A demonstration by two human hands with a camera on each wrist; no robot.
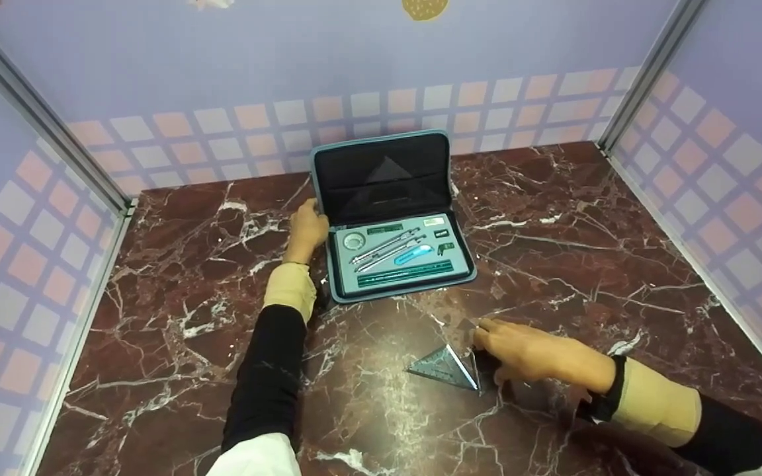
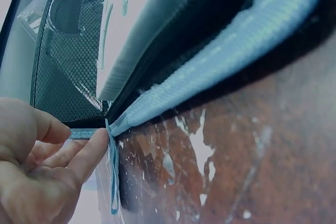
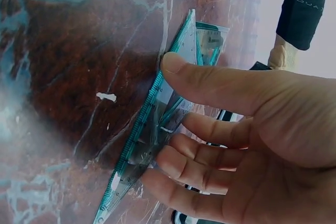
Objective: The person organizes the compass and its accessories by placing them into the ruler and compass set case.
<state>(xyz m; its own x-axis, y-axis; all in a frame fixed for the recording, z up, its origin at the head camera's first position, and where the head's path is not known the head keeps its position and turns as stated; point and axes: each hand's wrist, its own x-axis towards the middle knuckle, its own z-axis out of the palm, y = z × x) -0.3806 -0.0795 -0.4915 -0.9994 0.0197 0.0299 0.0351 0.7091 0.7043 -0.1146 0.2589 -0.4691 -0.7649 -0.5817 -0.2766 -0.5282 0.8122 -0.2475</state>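
Note:
An open zip case (image 1: 405, 296) with a blue-grey edge lies on the table. Its lid (image 1: 381, 175) stands up and shows a black lining with a clear triangle in it. My left hand (image 1: 308, 228) is at the case's left side by the hinge. There, thumb and fingers pinch a blue fabric strip (image 2: 86, 133). My right hand (image 1: 520, 350) is in front of the case, to the right. It holds a clear set square (image 3: 139, 124) with a green scale, thumb on one face and fingers behind. Another clear triangular piece (image 3: 212, 40) shows partly behind it.
In the case's grey tray (image 1: 348, 281) sit a round protractor-like disc (image 1: 354, 241), metal compasses (image 1: 387, 246), a blue cutter-like tool (image 1: 414, 254), a green ruler (image 1: 405, 273) and small items. Patterned walls (image 1: 381, 59) enclose the marble-patterned table (image 1: 176, 344) at back and sides.

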